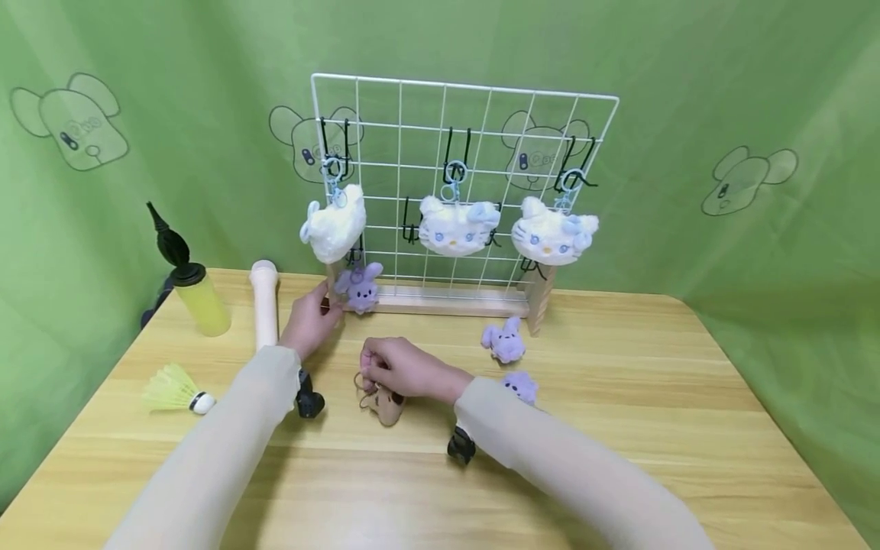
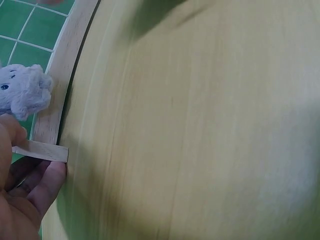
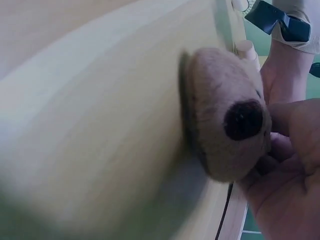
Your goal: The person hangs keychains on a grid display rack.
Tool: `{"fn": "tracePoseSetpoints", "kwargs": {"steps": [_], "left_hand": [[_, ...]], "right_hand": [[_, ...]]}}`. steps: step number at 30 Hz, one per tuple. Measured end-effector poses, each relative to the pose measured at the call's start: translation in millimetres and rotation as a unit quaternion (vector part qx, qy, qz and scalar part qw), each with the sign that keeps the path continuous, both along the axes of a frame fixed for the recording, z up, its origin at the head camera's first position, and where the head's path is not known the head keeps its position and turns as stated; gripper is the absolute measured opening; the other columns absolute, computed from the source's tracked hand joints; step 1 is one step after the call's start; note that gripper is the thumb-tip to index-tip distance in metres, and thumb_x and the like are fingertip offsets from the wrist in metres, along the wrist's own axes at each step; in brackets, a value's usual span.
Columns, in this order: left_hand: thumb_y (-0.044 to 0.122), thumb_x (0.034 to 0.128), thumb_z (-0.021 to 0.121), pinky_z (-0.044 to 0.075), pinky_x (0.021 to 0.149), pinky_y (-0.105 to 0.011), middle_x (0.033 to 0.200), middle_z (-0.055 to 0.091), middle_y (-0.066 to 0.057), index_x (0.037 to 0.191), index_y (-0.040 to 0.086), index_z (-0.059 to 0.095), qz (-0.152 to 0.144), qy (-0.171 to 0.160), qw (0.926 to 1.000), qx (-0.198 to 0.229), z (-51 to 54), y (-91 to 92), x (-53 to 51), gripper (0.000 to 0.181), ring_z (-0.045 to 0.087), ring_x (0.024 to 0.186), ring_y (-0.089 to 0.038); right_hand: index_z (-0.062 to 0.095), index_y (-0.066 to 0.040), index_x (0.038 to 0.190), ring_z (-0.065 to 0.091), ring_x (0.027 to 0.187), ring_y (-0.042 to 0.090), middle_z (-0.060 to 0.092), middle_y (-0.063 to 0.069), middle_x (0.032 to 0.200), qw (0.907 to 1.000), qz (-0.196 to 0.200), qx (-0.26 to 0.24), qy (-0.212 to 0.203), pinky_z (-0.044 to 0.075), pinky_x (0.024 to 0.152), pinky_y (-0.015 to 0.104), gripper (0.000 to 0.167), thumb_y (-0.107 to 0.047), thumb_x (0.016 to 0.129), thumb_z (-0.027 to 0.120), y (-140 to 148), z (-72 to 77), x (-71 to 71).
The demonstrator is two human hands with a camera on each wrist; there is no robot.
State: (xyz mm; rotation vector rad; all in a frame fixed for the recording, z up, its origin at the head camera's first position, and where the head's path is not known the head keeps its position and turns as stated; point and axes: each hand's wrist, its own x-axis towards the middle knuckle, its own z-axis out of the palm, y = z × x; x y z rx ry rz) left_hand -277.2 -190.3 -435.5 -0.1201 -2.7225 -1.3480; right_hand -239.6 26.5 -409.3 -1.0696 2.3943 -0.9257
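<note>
My left hand (image 1: 311, 325) grips the left wooden foot (image 2: 42, 150) of a white wire grid rack (image 1: 467, 88), thumb on one side and fingers on the other. To its right, my right hand (image 1: 406, 368) pinches a brown plush keychain (image 1: 386, 406) low over the table. The plush has a dark round nose (image 3: 243, 120), and a thin ring (image 1: 358, 380) shows beside the fingertips. A purple plush keychain (image 1: 360, 289) hangs at the rack's lower left, close to my left hand. Fingers partly hide where the right hand holds the brown plush.
Three white cat plush keychains (image 1: 457, 229) hang from upper black hooks. Two purple plushes (image 1: 507, 341) lie right of my right hand, one partly behind the sleeve. At left are a yellow bottle (image 1: 206, 305), a white microphone-shaped object (image 1: 264, 302) and a yellow shuttlecock (image 1: 175, 388).
</note>
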Motion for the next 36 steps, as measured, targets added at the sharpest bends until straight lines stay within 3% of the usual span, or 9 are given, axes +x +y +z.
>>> {"fn": "tracePoseSetpoints", "kwargs": {"steps": [3,9,15,19,25,29,31,36], "left_hand": [[0.008,0.1030,0.052,0.062,0.100,-0.054,0.135,0.063,-0.037,0.153,-0.005,0.042,0.000,0.004,1.0000,0.000,0.1,0.2,0.3,0.053,0.068,0.119,-0.049],[0.007,0.1033,0.053,0.063,0.099,-0.054,0.133,0.064,-0.037,0.151,-0.006,0.045,-0.005,0.016,0.9998,0.003,-1.7,1.6,0.1,0.051,0.068,0.117,-0.050],[0.006,0.1030,0.052,0.063,0.098,-0.054,0.132,0.064,-0.038,0.149,-0.007,0.046,-0.003,0.022,0.9997,0.004,-3.4,0.4,0.5,0.048,0.068,0.117,-0.050],[0.006,0.1032,0.052,0.063,0.099,-0.054,0.133,0.063,-0.038,0.150,-0.007,0.045,-0.002,0.017,0.9999,0.003,-4.3,-0.7,0.5,0.049,0.068,0.118,-0.050],[0.007,0.1036,0.052,0.063,0.099,-0.054,0.134,0.063,-0.038,0.152,-0.007,0.043,-0.003,0.016,0.9999,0.003,-3.1,-1.0,-0.2,0.051,0.068,0.119,-0.050],[0.006,0.1037,0.051,0.063,0.099,-0.054,0.133,0.063,-0.038,0.150,-0.008,0.044,-0.004,0.018,0.9998,0.001,-2.1,-1.2,-0.1,0.049,0.068,0.118,-0.050],[0.006,0.1037,0.051,0.063,0.099,-0.054,0.133,0.063,-0.038,0.150,-0.007,0.045,-0.003,0.016,0.9999,0.001,-1.5,-1.3,-0.1,0.048,0.068,0.119,-0.050],[0.007,0.1035,0.051,0.062,0.100,-0.054,0.135,0.063,-0.037,0.151,-0.007,0.044,-0.003,0.013,0.9999,0.000,-1.4,-1.8,-0.3,0.050,0.068,0.120,-0.049]], "right_hand": [[0.068,0.001,0.107,0.067,0.077,0.002,0.078,0.011,0.091,0.9995,-0.006,-0.029,-0.014,0.057,0.073,0.013,0.011,-0.007,0.104,0.061,7.0,-1.7,0.4],[0.073,0.001,0.109,0.073,0.081,0.006,0.080,0.015,0.098,0.9919,-0.064,-0.086,-0.068,0.062,0.077,0.018,0.017,-0.009,0.105,0.060,21.9,-5.4,-0.8],[0.062,0.007,0.113,0.073,0.082,0.007,0.076,0.027,0.107,0.9644,-0.116,-0.165,-0.171,0.066,0.083,0.028,0.021,-0.011,0.109,0.052,30.6,-3.3,-3.4],[0.059,0.006,0.118,0.072,0.081,0.006,0.076,0.026,0.110,0.9429,-0.152,-0.222,-0.196,0.065,0.080,0.024,0.022,-0.011,0.110,0.048,33.2,3.2,-6.1],[0.055,0.006,0.118,0.076,0.082,0.006,0.080,0.016,0.101,0.9064,-0.192,-0.344,-0.152,0.066,0.077,0.022,0.020,-0.011,0.110,0.047,37.0,21.3,-14.6],[0.053,0.001,0.114,0.078,0.075,0.009,0.080,0.015,0.097,0.8896,-0.210,-0.390,-0.112,0.068,0.073,0.029,0.014,-0.012,0.111,0.047,37.2,36.5,-20.7],[0.052,0.000,0.114,0.078,0.075,0.009,0.079,0.020,0.099,0.8858,-0.220,-0.400,-0.084,0.068,0.073,0.029,0.014,-0.013,0.111,0.047,36.1,43.5,-23.4],[0.051,0.001,0.115,0.076,0.081,0.003,0.075,0.031,0.105,0.8873,-0.246,-0.390,-0.007,0.067,0.076,0.027,0.020,-0.018,0.112,0.046,29.3,55.1,-29.4]]}}
